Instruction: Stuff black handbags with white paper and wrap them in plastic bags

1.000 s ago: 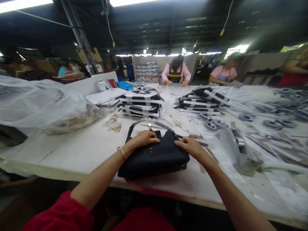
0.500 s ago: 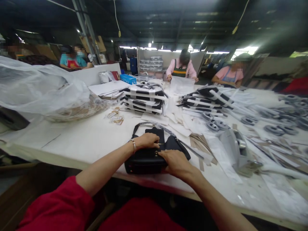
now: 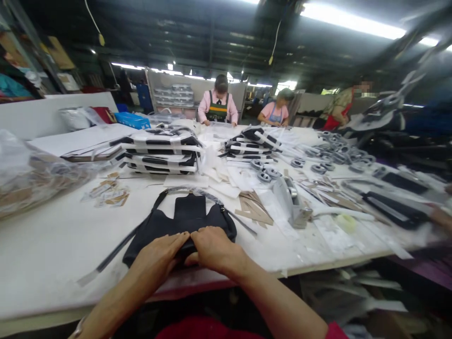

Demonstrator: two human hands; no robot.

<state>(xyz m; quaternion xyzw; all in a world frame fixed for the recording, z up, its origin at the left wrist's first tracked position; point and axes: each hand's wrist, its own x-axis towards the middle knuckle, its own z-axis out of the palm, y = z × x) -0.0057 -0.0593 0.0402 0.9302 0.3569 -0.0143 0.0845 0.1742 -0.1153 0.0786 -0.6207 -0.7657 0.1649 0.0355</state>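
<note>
A black handbag (image 3: 148, 235) lies at the table's front edge, its flap (image 3: 190, 207) turned back away from me. A strap with clear wrapping arches behind the bag, and long strap ends stick out at both sides. My left hand (image 3: 164, 252) grips the bag's near edge, fingers pressed together over the top and thumb hidden. Close beside it, fingertips almost meeting, my right hand (image 3: 215, 249) holds the same edge, its thumb underneath. The bag's near face is mostly covered by my hands.
Stacks of white-wrapped black bags (image 3: 162, 157) stand farther back. To the right are a tape dispenser (image 3: 291, 200), brown card strips (image 3: 252, 207) and grey rolls (image 3: 264, 174). Small tags (image 3: 109, 193) lie left. Co-workers (image 3: 219, 106) sit across; another person's hand (image 3: 443, 219) shows at far right.
My view has swung right. Both hands have moved from the bag's flap and clasp area to its near edge, close together. The strap ends now spread out at the sides.
</note>
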